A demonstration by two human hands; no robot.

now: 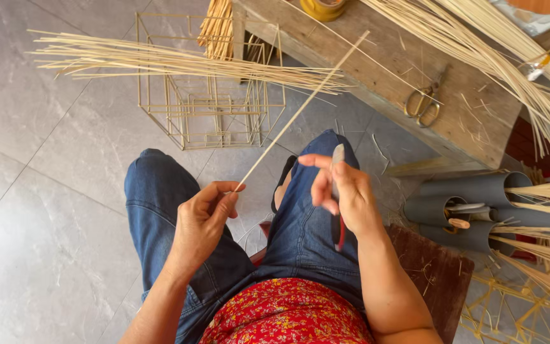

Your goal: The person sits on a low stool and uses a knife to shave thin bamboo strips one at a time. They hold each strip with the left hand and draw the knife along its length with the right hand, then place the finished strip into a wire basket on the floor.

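My left hand point(204, 213) pinches the near end of a long thin bamboo stick point(300, 109), which slants up and to the right toward the wooden bench. My right hand point(342, 191) grips a knife point(337, 156) with a grey blade pointing up and a red handle below the palm. The blade is a short way right of the stick and apart from it. Both hands hover over my knees in blue jeans.
A stick-built frame cage point(208, 105) stands on the grey tiled floor ahead. A bundle of loose sticks point(160, 60) lies across it. The wooden bench point(377, 70) carries scissors point(423, 102) and more sticks. Grey tubes point(472, 204) with tools lie at right.
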